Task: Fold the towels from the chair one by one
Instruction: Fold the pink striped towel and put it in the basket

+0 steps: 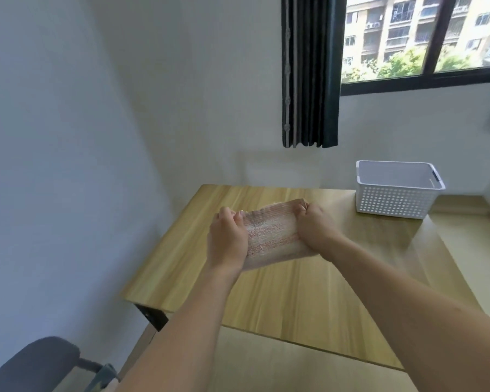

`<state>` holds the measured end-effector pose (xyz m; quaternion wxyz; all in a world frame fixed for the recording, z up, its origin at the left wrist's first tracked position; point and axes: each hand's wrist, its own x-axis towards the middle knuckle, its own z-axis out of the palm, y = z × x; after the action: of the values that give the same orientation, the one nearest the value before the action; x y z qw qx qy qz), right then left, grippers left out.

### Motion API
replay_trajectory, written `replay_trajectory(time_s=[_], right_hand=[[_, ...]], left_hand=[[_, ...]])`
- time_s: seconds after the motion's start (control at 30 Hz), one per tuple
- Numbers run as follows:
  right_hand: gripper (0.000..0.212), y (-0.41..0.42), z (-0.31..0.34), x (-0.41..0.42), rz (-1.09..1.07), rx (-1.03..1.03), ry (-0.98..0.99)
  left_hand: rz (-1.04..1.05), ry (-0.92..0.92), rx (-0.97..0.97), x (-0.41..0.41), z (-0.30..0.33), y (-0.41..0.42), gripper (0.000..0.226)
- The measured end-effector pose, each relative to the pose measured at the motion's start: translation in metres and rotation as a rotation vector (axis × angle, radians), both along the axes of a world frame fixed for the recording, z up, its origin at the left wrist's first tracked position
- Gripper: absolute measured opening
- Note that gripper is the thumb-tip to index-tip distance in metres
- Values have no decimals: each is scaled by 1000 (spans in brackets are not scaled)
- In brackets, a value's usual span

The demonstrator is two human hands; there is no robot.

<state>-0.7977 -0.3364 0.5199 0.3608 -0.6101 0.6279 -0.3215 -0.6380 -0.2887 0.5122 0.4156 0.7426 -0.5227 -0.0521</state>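
I see my left hand (228,239) and right hand (313,227) gripping a folded pink-striped towel (269,236) by its ends above the wooden table (294,301); its underside is hidden. The chair (31,363) is cut off near left.

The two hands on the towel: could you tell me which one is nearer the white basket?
The right hand, gripping the towel's end toward the white basket; the left hand holds the opposite end.
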Motion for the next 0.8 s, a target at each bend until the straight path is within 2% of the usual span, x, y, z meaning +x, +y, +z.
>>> replay_trajectory(time_s=[0.3,0.53,0.63,0.8], right_hand=[[43,-91,15,-168,117,-51,7],[49,-153,19,-262,203,-52,52],[46,-180,6,-300,193,-76,-17],[32,-241,-9,-375,238,-179,-13]], left_hand=[[65,7,-160,-169,11,-80,21],[114,87,-154,-272,19,-117,23],[86,121,-142,-306,8,-147,25],[43,236,-99,-380,-13,-202,26]])
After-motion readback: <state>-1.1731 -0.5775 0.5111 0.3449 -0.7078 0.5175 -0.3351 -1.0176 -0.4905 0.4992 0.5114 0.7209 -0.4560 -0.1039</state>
